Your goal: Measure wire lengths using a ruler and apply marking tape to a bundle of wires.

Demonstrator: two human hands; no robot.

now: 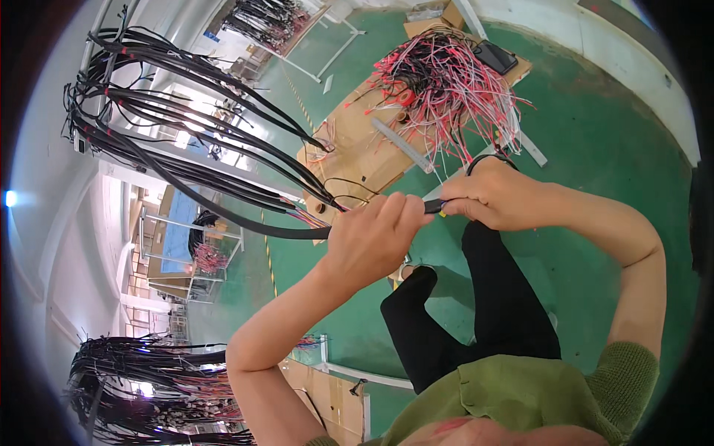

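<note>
A thick black cable (279, 232) runs from the hanging bundle on the left into my left hand (375, 234), whose fingers are wrapped round it. Just past that fist, a short stretch of the cable shows before it reaches my right hand (491, 195). The right fingers pinch at the cable's end, where a bit of yellow and blue shows between them; the exact grip is partly hidden. Beside my left hand, other black cables (245, 152) hang in a curve, some ending in bare coloured wires (309, 217).
Beyond my hands, a cardboard-topped table (357, 141) holds a heap of red, white and black wires (446, 89) and a dark tray (494, 57). More hanging cable bundles (141, 372) stand at the lower left. A metal frame (372, 377) with cardboard is near my legs.
</note>
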